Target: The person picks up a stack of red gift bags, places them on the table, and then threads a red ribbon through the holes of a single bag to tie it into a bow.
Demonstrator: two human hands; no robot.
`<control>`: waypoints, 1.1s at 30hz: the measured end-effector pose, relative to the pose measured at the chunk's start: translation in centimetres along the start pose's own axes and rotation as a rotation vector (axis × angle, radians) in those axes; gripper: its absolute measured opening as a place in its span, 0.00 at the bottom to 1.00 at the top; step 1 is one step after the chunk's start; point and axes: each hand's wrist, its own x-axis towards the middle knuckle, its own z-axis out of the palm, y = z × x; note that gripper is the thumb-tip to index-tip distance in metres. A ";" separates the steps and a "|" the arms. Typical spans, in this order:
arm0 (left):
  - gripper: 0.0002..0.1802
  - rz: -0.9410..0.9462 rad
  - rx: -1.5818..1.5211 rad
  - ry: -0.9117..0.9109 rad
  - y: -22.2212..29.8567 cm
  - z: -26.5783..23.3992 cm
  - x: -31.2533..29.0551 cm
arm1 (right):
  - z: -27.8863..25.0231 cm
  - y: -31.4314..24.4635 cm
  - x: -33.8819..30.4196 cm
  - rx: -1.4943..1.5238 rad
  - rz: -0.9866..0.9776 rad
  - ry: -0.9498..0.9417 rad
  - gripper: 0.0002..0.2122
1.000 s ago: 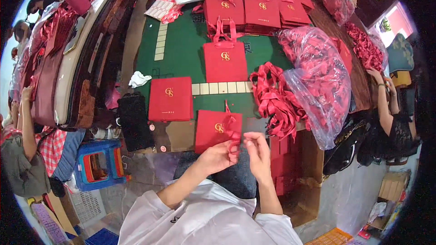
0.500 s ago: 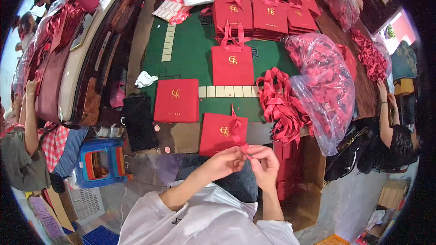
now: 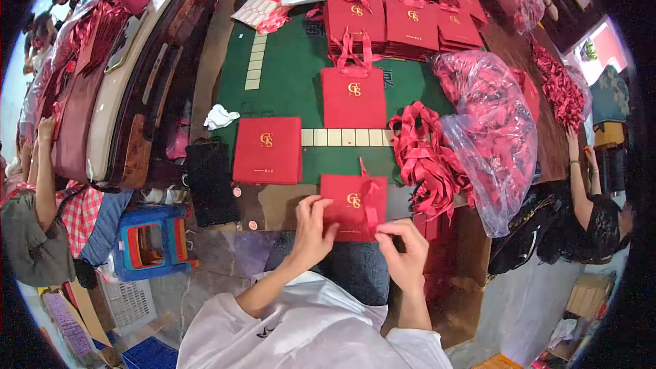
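A flat red paper bag [image 3: 336, 217] with gold lettering lies at the near edge of the table. Its red ribbon [image 3: 370, 199] runs from the top edge down over the bag's front. My right hand [image 3: 404, 254] pinches the ribbon's lower end between thumb and forefinger at the bag's lower right corner. At the bag's left edge, my left hand [image 3: 311, 238] has its fingers and thumb apart, fingertips touching or just beside the bag. Farther left lies a neat stack of red bags [image 3: 266, 152]. To the right, a loose heap of red ribbons [image 3: 425, 160] rests on the table.
A clear plastic bag of ribbons [image 3: 492, 130] bulges at the right. One bag with ribbon handles [image 3: 354, 99] and stacked bags [image 3: 411, 27] lie farther back on the green tabletop [image 3: 280, 102]. A black bag [image 3: 208, 181] hangs at the left edge. Other people work nearby.
My left hand has let go of the ribbon and moved left to the bag's edge. My right hand has drawn the ribbon end down and right. The bag sits slightly farther right and straighter.
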 end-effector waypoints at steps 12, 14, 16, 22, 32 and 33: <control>0.26 0.202 0.225 -0.061 -1.2 0.1 6.4 | 4.5 5.3 3.1 -0.375 -0.047 -0.084 0.06; 0.25 0.204 0.216 -0.095 -1.3 0.0 6.7 | 4.7 6.0 3.4 -0.370 -0.050 -0.059 0.06; 0.23 0.204 0.208 -0.129 -1.2 -0.1 6.8 | 4.9 6.3 3.5 -0.365 -0.053 -0.036 0.06; 0.21 0.258 0.247 -0.093 0.2 -0.8 6.6 | 5.3 6.6 3.6 -0.309 0.084 -0.009 0.06; 0.08 0.220 0.044 -0.210 0.3 -1.7 7.4 | 5.1 6.4 3.4 -0.193 0.147 0.021 0.05; 0.06 0.210 0.032 -0.241 0.2 -1.8 7.5 | 5.1 6.4 3.3 -0.175 0.162 0.015 0.04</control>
